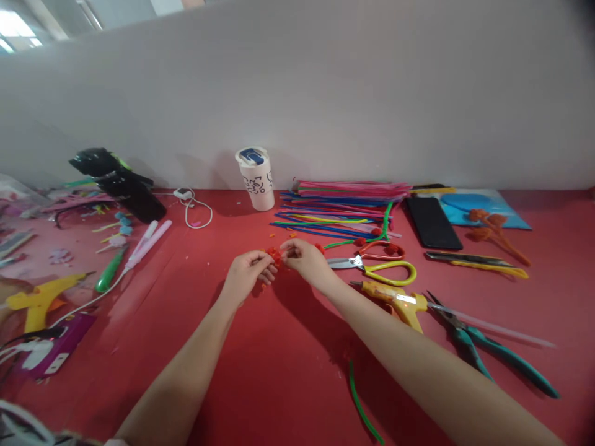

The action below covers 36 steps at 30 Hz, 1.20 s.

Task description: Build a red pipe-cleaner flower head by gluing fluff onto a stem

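Between my two hands is a small red fuzzy piece, which looks like curled pipe cleaner. My left hand pinches it from the left with closed fingers. From the other side, my right hand has its fingertips closed on it as well; the fingers partly cover its shape. Just right of my right hand lie scissors with one red and one yellow handle, blades toward the hand. A green pipe cleaner with red fuzzy balls rests behind them. Tiny orange scraps lie beyond my hands.
A pile of pipe cleaners and a white cup stand at the back. Rightward are a yellow glue gun, pliers, a phone and a cutter. Leftward are another glue gun and a power strip.
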Each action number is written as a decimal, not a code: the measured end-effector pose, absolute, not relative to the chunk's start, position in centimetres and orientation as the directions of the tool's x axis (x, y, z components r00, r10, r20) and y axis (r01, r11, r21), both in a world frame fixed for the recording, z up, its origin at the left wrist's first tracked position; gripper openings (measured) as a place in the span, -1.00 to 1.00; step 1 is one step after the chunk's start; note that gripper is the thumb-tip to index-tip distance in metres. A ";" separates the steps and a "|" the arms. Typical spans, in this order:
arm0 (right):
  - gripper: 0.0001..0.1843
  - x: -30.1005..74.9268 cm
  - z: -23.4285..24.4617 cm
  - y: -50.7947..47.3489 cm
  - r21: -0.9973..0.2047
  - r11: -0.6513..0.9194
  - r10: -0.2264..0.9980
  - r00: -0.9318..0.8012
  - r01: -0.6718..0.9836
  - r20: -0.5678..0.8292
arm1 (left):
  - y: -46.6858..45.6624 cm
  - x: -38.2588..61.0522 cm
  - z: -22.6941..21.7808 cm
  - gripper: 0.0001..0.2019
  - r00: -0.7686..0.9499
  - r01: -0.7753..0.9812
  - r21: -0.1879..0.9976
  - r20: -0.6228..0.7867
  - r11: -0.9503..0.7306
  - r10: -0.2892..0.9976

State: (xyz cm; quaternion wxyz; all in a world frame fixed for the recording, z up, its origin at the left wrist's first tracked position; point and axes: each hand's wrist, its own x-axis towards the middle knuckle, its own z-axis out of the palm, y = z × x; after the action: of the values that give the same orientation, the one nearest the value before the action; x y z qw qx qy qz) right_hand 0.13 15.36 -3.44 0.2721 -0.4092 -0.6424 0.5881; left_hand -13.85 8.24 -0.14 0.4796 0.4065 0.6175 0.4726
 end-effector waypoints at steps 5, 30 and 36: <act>-0.65 0.7 -3.2 15.0 -0.959 0.036 0.860 -0.497 0.282 -0.114 | 7.9 -14.1 -0.3 -0.83 -0.186 0.019 0.984 -0.169 0.175 0.968; -0.80 5.3 2.8 11.6 -0.998 0.055 0.869 -0.493 0.035 0.031 | 5.3 -10.7 3.0 -0.87 -0.039 -0.151 0.945 -0.297 0.289 0.954; -0.83 6.8 3.9 9.9 -0.997 0.063 0.846 -0.532 0.043 0.031 | 4.6 -8.9 3.2 -0.86 0.002 -0.190 0.931 -0.318 0.313 0.948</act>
State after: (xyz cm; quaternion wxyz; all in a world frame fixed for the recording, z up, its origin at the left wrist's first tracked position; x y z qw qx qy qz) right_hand 6.78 9.93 3.93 0.3395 -0.3443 -0.6452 0.5915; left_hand -8.95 4.60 3.24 0.6115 0.3566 0.5313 0.4653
